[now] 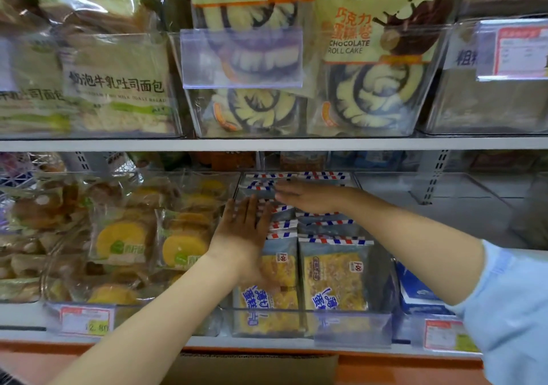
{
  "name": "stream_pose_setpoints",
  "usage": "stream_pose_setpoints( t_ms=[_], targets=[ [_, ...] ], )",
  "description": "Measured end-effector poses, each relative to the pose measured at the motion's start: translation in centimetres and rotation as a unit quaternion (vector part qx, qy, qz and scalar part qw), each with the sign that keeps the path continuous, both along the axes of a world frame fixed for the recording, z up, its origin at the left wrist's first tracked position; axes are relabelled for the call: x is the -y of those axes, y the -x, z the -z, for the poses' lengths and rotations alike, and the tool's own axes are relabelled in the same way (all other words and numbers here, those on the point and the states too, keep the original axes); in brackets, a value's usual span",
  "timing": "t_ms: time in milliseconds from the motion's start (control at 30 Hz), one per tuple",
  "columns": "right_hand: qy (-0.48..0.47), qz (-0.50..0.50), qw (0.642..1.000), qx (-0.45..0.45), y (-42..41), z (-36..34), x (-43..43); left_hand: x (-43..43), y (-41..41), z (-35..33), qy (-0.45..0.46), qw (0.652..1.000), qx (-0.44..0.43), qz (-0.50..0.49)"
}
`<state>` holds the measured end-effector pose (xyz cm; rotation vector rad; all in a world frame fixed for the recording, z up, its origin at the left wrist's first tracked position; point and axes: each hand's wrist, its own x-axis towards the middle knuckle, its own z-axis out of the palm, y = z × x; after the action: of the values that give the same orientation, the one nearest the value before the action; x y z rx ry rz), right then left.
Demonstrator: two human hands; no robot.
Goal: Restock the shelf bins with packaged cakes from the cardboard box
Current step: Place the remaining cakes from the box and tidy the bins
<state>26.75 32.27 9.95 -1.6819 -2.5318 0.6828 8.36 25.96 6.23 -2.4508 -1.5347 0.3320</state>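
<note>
A clear shelf bin (353,327) on the lower shelf holds two rows of packaged cakes (333,278), with yellow cake showing through and red-white-blue striped top edges. My left hand (243,230) lies flat, fingers together, against the left row of packs. My right hand (302,196) reaches in from the right and rests flat, palm down, on the tops of the packs further back. Neither hand grips a pack. A strip of the cardboard box (258,367) shows at the bottom, below the shelf edge.
Left of this bin stands a bin of round yellow cakes (124,236). A blue and white package (415,292) sits to the right. Above, bins hold chocolate roll cakes (370,58) and toast bread (115,88). Price tags (84,319) hang on the shelf front.
</note>
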Motion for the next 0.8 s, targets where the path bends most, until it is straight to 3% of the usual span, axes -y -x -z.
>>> stream_pose_setpoints(
  t_ms=[167,300,400,467,533,633,800],
  targets=[
    [0.053,-0.011,0.998,-0.012,-0.2,-0.1,-0.1,-1.2,-0.1,0.2,0.017,1.0,-0.018,0.003],
    [-0.011,-0.001,0.998,-0.056,-3.0,-3.4,2.9,-1.1,0.2,-0.3,0.031,0.999,-0.001,0.013],
    [-0.063,0.006,0.995,-0.071,-5.6,-5.1,6.9,0.1,0.3,-1.3,0.034,0.992,0.107,0.06],
    [-0.031,0.012,0.999,-0.007,-6.5,-4.7,9.4,1.1,-0.2,-1.6,-0.006,0.966,0.227,0.124],
    [-0.025,0.005,0.997,0.068,-6.8,-3.1,10.8,2.0,-1.3,-1.6,-0.026,0.941,0.292,0.17],
    [-0.078,0.0,0.994,0.081,-7.0,-1.3,10.9,2.4,-3.4,-0.7,-0.001,0.94,0.291,0.179],
    [-0.053,0.027,0.998,-0.021,-7.8,-2.0,10.1,2.4,-4.5,0.1,-0.034,0.928,0.34,0.15]
  ],
)
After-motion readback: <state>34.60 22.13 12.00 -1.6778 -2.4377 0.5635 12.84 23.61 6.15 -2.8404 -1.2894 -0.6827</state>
